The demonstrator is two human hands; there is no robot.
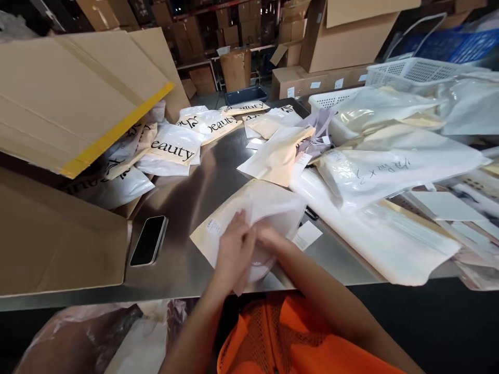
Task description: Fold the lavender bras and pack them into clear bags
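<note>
A translucent white plastic bag (263, 200) with a small printed label lies on the metal table in front of me, something beige showing at its left corner. My left hand (236, 241) is closed on the bag near its opening, with the plastic bunched about the fingers. Close against it, my right hand (268, 236) is at the bag's mouth, its fingers blurred and partly hidden. A white paper slip (307, 235) sits just right of the bag. Beyond it lies another white and beige packet (273, 156).
A phone (148, 240) lies left of my hands, beside a large open carton (58, 234). Packets printed "beauty" (171, 148) are heaped behind it. To the right are stacked plastic bags (397, 166) and white baskets (409, 72). The metal table's (171, 280) front edge is close to me.
</note>
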